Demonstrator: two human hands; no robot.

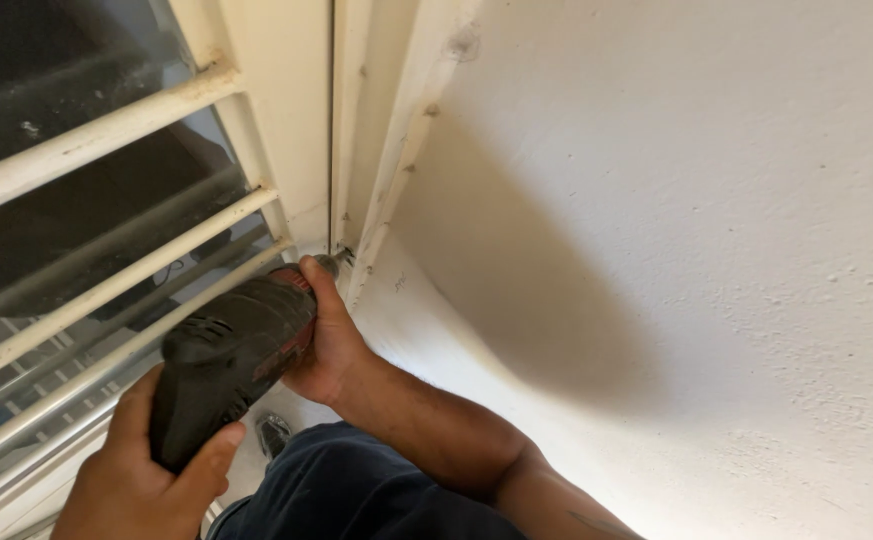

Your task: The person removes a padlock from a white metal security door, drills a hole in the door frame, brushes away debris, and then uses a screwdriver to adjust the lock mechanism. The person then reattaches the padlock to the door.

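A black and red power drill (pixel 228 350) points at the lower corner of a cream window frame (pixel 356 160), its tip against the frame near the wall. My left hand (pixel 136 475) grips the drill's rear handle at the bottom left. My right hand (pixel 328 335) wraps the front of the drill, close to the chuck, with the forearm running down to the right. The drill bit itself is mostly hidden by my right hand.
White horizontal window bars (pixel 106 285) cross the glass on the left. A rough white plaster wall (pixel 676 250) fills the right side. My dark blue trousers (pixel 346 490) and a shoe (pixel 273 435) show below.
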